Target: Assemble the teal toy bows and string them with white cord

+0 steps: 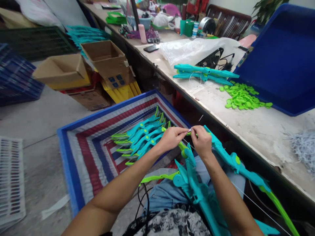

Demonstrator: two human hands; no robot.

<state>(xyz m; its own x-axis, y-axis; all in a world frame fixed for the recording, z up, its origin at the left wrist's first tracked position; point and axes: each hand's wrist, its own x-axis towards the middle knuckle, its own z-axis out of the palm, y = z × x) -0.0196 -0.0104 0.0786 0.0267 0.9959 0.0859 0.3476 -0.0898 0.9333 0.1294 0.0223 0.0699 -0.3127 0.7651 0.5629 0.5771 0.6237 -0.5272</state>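
My left hand [173, 137] and my right hand [201, 141] meet above my lap, both closed in a pinch. Between their fingertips shows a small whitish bit [189, 130], which looks like string. Just behind it is a green bow tip, partly hidden by the fingers. A turquoise plastic toy bow [231, 159] with green ends slants past my right hand toward the lower right. More turquoise bow parts [199, 191] rest across my lap, partly under my right forearm. A thin white string [256, 202] runs below that forearm toward the lower right.
Left of my legs stands a blue-rimmed crate [64, 157] with a striped lining, holding several toy bows [145, 134]. On the bench [265, 131] lie turquoise bows [204, 72], green plastic pieces [242, 96] and a tilted blue bin [283, 62]. Cardboard boxes [108, 62] stand beyond the crate.
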